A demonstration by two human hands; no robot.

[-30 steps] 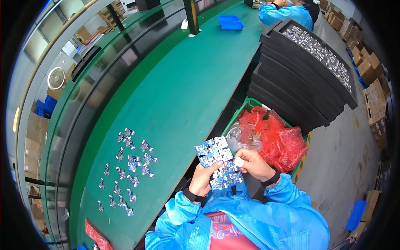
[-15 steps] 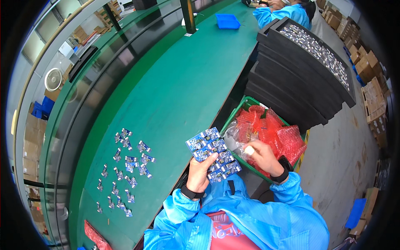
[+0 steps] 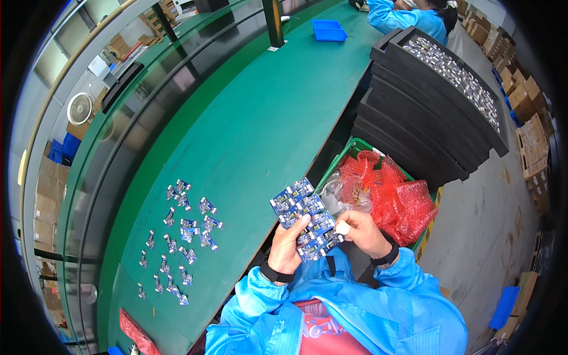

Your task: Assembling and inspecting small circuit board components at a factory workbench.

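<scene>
My left hand (image 3: 285,251) grips a panel of joined blue circuit boards (image 3: 300,204), thumb on top, fingers hidden beneath. It is held tilted above my lap, beside the table edge. My right hand (image 3: 365,234) is closed in a pinch at the panel's right edge. A small white piece (image 3: 342,228) shows at its fingertips; whether it is a finger cover or something held, I cannot tell. Several small separate circuit boards (image 3: 189,231) lie scattered on the green table (image 3: 236,136) to my left.
A green crate (image 3: 355,142) with red bubble bags (image 3: 408,204) and clear plastic stands beyond my right hand. Behind it rises a stack of black trays (image 3: 414,124), the top one filled with small parts. A blue tray (image 3: 329,31) and another person's blue sleeve (image 3: 393,21) are at the far end.
My right hand has moved left and down from over the crate to the panel's right edge. The left hand keeps hold of the panel. The view has shifted slightly.
</scene>
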